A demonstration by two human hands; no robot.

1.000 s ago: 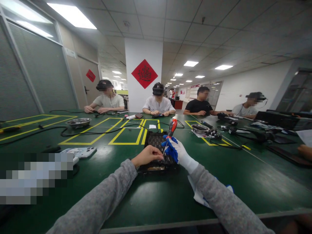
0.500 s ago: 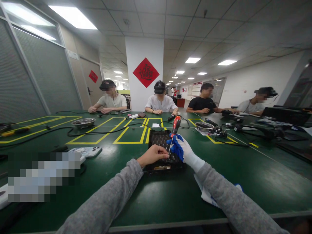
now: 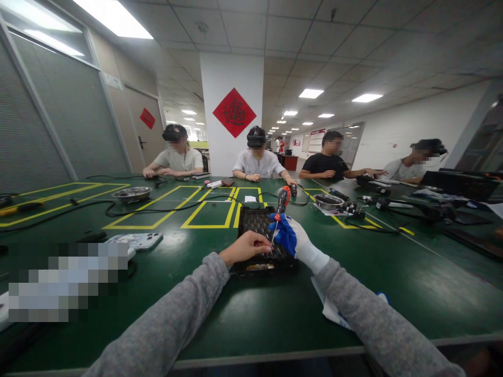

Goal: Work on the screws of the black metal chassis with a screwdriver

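Note:
My right hand (image 3: 295, 240), in a white glove with blue on the fingers, is closed on a screwdriver (image 3: 283, 199) with a red and black handle. The handle points up and tilts slightly right, while the thin shaft slants down to my left fingertips. My bare left hand (image 3: 244, 248) is pinched closed beside the shaft's lower end; whatever sits between its fingertips is too small to make out. Both hands are over an open black case (image 3: 251, 221) with a textured inside. Part of that case is hidden by my hands.
A white and blue cloth (image 3: 334, 313) lies under my right forearm. Metal bowls (image 3: 132, 194) (image 3: 328, 201) stand on both sides, with cables between. A phone (image 3: 143, 240) lies at left. Several people sit across the green table (image 3: 236, 324), one near a dark tool (image 3: 293, 187).
My hands and the screwdriver keep nearly the same pose over the case. The view has shifted slightly. Across the table, one person's hand and the dark tool have moved right; another person's arm reaches out.

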